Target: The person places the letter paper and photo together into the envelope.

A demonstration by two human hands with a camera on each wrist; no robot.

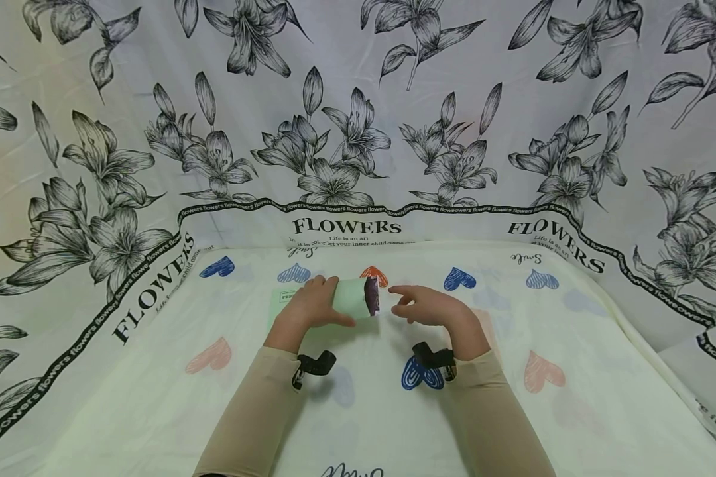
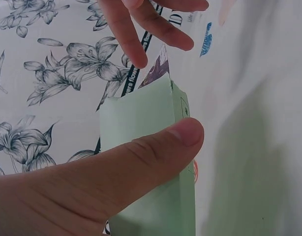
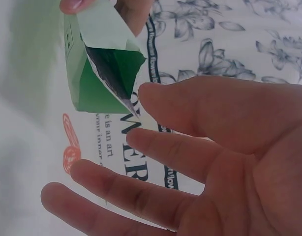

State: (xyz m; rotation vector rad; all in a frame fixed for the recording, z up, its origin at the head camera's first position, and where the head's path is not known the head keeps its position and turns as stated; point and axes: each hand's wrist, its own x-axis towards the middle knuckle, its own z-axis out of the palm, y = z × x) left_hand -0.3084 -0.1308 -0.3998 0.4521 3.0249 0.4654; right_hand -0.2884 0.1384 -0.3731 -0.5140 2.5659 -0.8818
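My left grip [image 1: 315,303] is holding the pale green box [image 1: 351,298] across its body, the thumb pressing along the side nearer to me and the fingers lying toward the far side. The box's long axis is running from left to right in front of me, out of my left palm, and its mouth is facing my right grip [image 1: 426,306]. From that mouth a purple wrapper [image 1: 372,296] is sticking out; in the left wrist view it is rising to a point, and in the right wrist view its pale edge is cutting slantwise across the green inner walls. My right grip is holding nothing: its fingers are spreading apart, thumb included, and their tips are hovering just beside the mouth, not touching box or wrapper as far as I am seeing. I am judging that everything is turning on that short gap, with the wrapper's tip pointing straight across it. My right grip is the nearer one to the wrapper, while my left is gripping farther back on the box. Below us the heart-printed cloth [image 1: 364,424] is spreading; whether the box is resting on it, I cannot tell.
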